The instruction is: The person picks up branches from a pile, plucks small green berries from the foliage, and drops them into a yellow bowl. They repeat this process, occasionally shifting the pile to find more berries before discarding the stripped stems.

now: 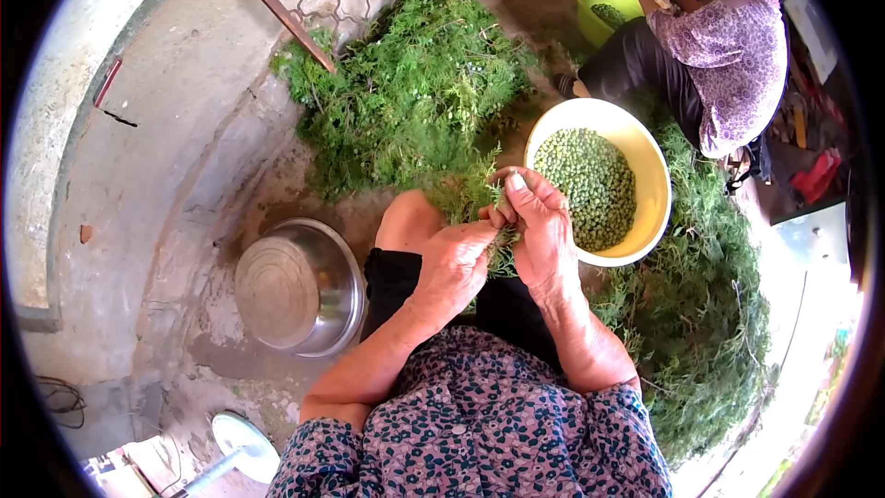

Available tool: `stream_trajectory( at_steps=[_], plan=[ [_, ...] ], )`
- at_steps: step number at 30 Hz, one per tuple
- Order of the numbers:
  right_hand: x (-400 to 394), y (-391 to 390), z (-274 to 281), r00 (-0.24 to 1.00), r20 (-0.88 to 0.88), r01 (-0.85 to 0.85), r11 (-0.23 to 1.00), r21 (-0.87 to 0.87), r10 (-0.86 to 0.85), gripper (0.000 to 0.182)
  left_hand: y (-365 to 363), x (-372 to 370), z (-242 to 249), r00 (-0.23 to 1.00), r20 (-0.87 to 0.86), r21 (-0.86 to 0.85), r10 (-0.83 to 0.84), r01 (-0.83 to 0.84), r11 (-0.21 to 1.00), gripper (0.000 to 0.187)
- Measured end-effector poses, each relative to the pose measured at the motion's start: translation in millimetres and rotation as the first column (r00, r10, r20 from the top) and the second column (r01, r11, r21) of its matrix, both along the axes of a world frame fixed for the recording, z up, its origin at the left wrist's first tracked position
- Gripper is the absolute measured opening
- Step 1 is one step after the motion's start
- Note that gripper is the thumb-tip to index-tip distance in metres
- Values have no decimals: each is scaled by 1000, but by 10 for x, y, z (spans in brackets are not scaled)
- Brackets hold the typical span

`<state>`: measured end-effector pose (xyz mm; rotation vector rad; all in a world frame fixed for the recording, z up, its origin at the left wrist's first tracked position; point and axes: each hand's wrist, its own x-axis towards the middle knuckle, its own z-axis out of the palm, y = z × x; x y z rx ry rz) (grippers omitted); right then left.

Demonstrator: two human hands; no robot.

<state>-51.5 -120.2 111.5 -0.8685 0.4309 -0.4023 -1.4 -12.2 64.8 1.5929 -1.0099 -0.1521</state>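
Note:
Over my lap, my left hand (454, 266) is closed around a feathery evergreen sprig (475, 192), whose green tips stick out above and below the fingers. My right hand (542, 221) meets it, thumb pressed against curled fingers on the same sprig; any small piece within that pinch is hidden. Just beyond the right hand stands a pale yellow bucket (661, 189), partly filled with small round green cones (585, 186).
A heap of cut evergreen branches (415, 83) lies ahead, and another pile (691, 323) spreads on the right. At left an overturned steel basin (281, 290) rests on the floor. A co-worker (714, 60) sits at upper right beside a lime-green tub (599, 0).

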Motion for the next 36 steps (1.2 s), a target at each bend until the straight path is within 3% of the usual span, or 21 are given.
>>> stream_trajectory(
  at_steps=[3, 7, 8, 9, 10, 11, 13, 14, 18, 20, 22, 23, 24, 26, 28, 30, 32, 36],
  plan=[
    [28, 11, -32, 999, -12, 45, 999, 31, -44, 20, 8, -8, 32, 996, 77, 101, 32, -40, 994, 21],
    [9, -156, 4, 994, -43, 103, 993, 63, -100, 24, 17, -42, 124, 992, 127, 146, 15, -34, 989, 15],
    [13, -207, -7, 992, -45, 119, 991, 62, -116, 25, 10, -42, 139, 996, -81, 69, 33, -27, 997, 11],
    [17, -240, 55, 970, -113, 209, 975, -74, -216, 24, 12, -41, 165, 957, -288, -5, 35, -38, 999, 9],
    [-17, -376, 21, 959, -93, 268, 963, -13, -269, 25, 73, 17, 238, 822, -569, -35, 2, -27, 999, 13],
    [-100, -622, -121, 960, -101, 254, 965, -60, -259, 28, 101, 112, 247, 737, -676, -114, -18, -81, 990, 14],
    [-239, -1012, -341, 933, 38, 348, 923, 162, -359, 33, 145, 295, 220, 509, -850, -288, -134, -236, 928, 21],
    [-317, -1222, -486, 889, 63, 401, 837, 374, -454, 38, 169, 376, 163, 374, -896, -369, -237, -335, 867, 26],
    [-541, -1405, -666, 793, -215, 610, 739, 287, -570, 41, 204, 513, 121, 221, -914, -406, -341, -491, 771, 35],
    [-549, -1166, -663, 906, -59, 418, 908, -35, -419, 34, 167, 507, 108, 239, -900, -436, -364, -508, 743, 35],
    [-385, -581, -166, 920, -334, 114, 956, -272, -205, 26, 120, 538, 97, 259, -883, -469, -391, -516, 717, 35],
    [-349, -374, -88, 923, -384, -104, 946, -308, -23, 30, 97, 553, 71, 277, -857, -515, -435, -502, 694, 33],
    [-325, -197, -170, 934, -317, -246, 940, -237, 164, 35, 82, 555, 56, 293, -828, -559, -478, -488, 670, 31],
    [-253, 163, -152, 876, -278, -439, 890, -125, 393, 50, 50, 534, 83, 287, -824, -564, -488, -493, 662, 30],
    [-174, 407, -235, 869, -161, -455, 884, 108, 467, 52, 24, 480, 157, 277, -834, -549, -478, -505, 665, 29],
    [-108, 480, -246, 908, -118, -371, 902, 222, 403, 39, 43, 491, 146, 310, -809, -587, -500, -489, 646, 33],
    [-86, 512, -227, 906, -171, -361, 918, 162, 386, 32, 58, 509, 159, 392, -793, -606, -466, -435, 666, 34],
    [-77, 613, -160, 913, -307, -286, 958, -12, 268, 14, 63, 487, 127, 400, -796, -602, -454, -451, 659, 35]
  ],
)
